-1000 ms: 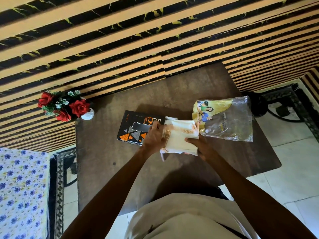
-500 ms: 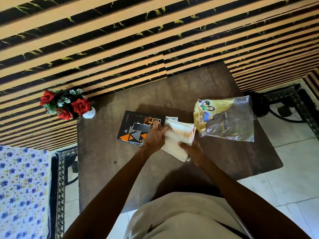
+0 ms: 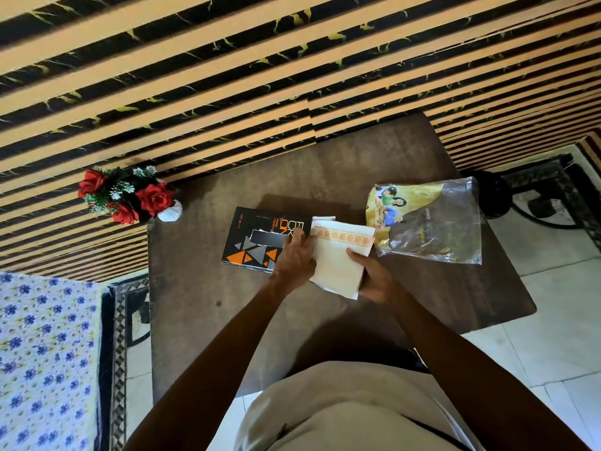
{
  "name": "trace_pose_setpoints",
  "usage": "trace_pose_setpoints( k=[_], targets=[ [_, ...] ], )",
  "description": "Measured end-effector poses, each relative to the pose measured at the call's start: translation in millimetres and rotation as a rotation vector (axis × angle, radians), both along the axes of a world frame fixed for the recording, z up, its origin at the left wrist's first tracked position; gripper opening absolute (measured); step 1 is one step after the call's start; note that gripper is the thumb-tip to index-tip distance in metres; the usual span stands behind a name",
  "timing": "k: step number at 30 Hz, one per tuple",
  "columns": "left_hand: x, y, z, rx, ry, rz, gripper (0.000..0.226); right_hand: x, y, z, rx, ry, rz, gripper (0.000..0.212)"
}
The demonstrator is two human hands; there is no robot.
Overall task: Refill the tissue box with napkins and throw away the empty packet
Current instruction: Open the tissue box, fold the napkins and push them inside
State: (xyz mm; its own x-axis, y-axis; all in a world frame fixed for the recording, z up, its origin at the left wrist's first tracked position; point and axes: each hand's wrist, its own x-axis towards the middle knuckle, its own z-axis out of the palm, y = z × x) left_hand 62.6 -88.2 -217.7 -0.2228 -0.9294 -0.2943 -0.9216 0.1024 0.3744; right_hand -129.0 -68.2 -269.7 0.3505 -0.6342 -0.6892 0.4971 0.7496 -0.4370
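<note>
A black tissue box (image 3: 260,237) with orange and grey triangles lies flat on the dark brown table (image 3: 201,304), its slot facing up. A stack of white napkins (image 3: 338,255) with an orange patterned band sits at the box's right end, held between both hands. My left hand (image 3: 296,258) grips the stack's left side and partly rests on the box. My right hand (image 3: 374,278) holds the stack's lower right edge. The empty clear and yellow plastic packet (image 3: 426,226) lies on the table to the right, apart from the hands.
A small white vase of red roses (image 3: 130,198) stands at the table's far left corner against the striped wall. A blue floral cloth (image 3: 42,359) lies at the left. A dark metal stand (image 3: 536,196) is on the tiled floor to the right.
The napkin stack has turned and flattened, its orange band now at the far end beside the box. My right hand has shifted down its right edge.
</note>
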Motion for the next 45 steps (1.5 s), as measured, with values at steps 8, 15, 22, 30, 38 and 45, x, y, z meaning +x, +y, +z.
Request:
trace_pose_setpoints(
  k=[8,15,22,30,38,45],
  targets=[
    [4,7,3,0.028,0.031,0.002,0.05,5,-12,1,-0.017,-0.099,0.076,0.048],
    [15,4,8,0.12,0.094,0.024,0.062,6,-23,-13,0.047,0.094,0.125,0.056],
    [11,6,8,0.112,0.093,0.042,0.065,-2,-32,-18,-0.108,0.345,0.263,0.052],
    [8,7,4,0.074,0.066,0.051,0.063,1,-34,-15,-0.179,0.449,0.278,0.061],
    [33,-4,15,0.25,0.273,0.005,0.062,9,-32,-6,-0.082,0.251,0.14,0.073],
    [42,2,10,0.222,0.29,-0.011,0.07,10,-33,14,0.063,-0.103,0.08,0.033]
  ],
)
